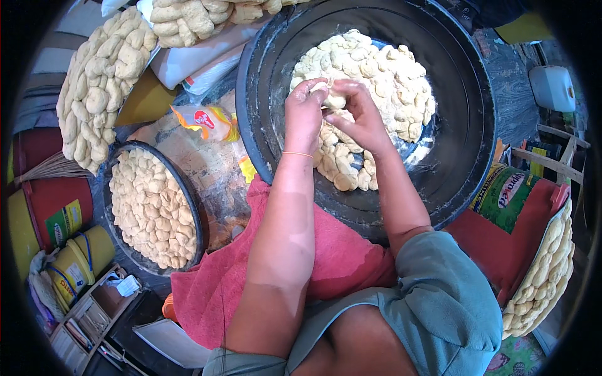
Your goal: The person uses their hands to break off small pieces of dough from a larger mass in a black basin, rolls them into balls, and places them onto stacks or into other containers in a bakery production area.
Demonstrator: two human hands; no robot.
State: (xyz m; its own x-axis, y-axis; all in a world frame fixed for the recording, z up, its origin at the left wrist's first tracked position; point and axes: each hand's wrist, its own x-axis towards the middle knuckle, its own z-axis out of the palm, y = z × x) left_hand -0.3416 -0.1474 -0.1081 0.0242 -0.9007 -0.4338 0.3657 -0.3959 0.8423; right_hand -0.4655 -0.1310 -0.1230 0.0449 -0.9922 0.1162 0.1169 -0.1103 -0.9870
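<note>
Left hand [303,111] and right hand [364,123], both curled half closed, pinch one dough piece [337,101] between them; more lumps [395,88] (pale, heaped) lie beneath them in the tub [463,125]

The worn brown floor [188,147] carries a large black tub [461,81], with an orange-edged packet [219,128] and a yellow scrap [248,168] just beside it; a smaller black basin [199,219] seems to rest there, its underside hidden.
</note>
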